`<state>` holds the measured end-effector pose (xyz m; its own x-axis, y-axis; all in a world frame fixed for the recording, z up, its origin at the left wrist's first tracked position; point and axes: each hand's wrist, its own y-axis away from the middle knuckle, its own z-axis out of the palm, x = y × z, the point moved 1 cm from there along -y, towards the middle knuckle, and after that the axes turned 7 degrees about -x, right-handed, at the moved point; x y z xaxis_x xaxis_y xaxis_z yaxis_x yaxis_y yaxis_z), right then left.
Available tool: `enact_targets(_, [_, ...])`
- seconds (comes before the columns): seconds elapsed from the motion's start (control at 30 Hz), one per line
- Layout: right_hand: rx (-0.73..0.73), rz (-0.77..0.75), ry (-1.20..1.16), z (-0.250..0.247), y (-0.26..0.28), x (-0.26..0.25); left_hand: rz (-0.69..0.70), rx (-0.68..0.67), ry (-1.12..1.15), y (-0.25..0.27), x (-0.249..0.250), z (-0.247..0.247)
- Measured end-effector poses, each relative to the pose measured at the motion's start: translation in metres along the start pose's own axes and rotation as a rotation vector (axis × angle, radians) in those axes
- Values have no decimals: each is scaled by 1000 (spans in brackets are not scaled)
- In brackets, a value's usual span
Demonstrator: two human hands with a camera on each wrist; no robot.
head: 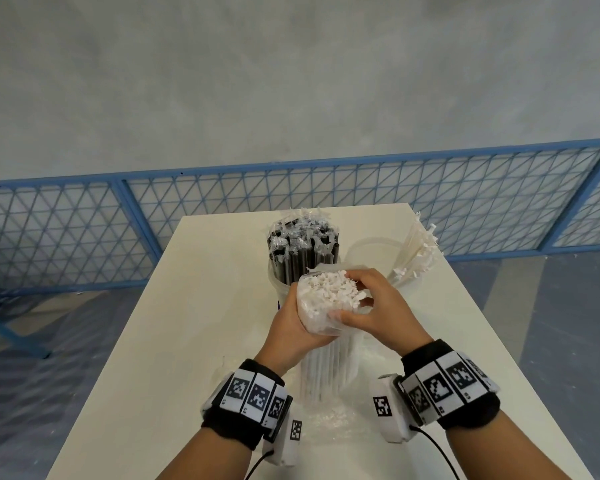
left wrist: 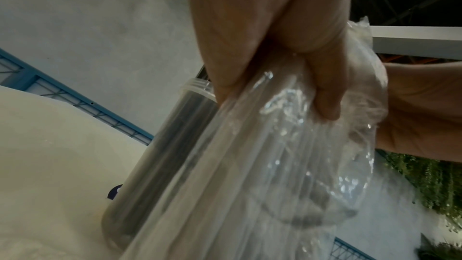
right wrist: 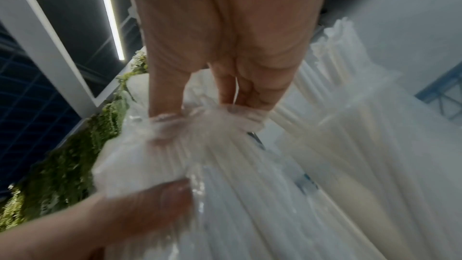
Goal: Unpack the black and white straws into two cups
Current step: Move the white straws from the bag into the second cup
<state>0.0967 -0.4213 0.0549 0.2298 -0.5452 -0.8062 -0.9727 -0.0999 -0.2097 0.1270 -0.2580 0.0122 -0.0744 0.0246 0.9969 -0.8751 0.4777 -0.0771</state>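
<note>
A clear plastic bag of white straws (head: 326, 358) stands upright on the white table (head: 174, 341), its open top showing the wrapped straw ends (head: 329, 289). My left hand (head: 291, 327) grips the bag (left wrist: 287, 155) near the top from the left side. At the bag's open mouth my right hand (head: 368, 306) pinches the white straws (right wrist: 250, 185), thumb in front and fingers over the ends. Behind stands a clear cup (head: 274, 282) full of black straws (head: 302, 251). A second clear cup (head: 406, 289) at the right holds a few white straws (head: 416, 251).
Crumpled clear plastic wrap (head: 333, 424) lies on the table between my wrists. A blue mesh fence (head: 84, 230) runs behind the table, with grey floor on both sides. The table's left half is bare.
</note>
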Motion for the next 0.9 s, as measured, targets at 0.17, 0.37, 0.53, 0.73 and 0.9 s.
enact_targets(0.17, [-27, -7, -37, 6, 2, 9, -8, 21, -8, 1, -1, -2])
enact_targets(0.37, [77, -4, -40, 17, -1, 10, 10, 32, -13, -3, 5, 0])
enact_targets(0.53, [189, -51, -191, 24, 2, 13, 37, 29, -55, -2, 10, -2])
enact_targets(0.73, [270, -65, -301, 27, -5, 8, 32, 44, -112, -5, 5, -6])
enact_targets(0.9, [334, -83, -353, 20, -8, -5, 18, 54, -136, -6, 6, -5])
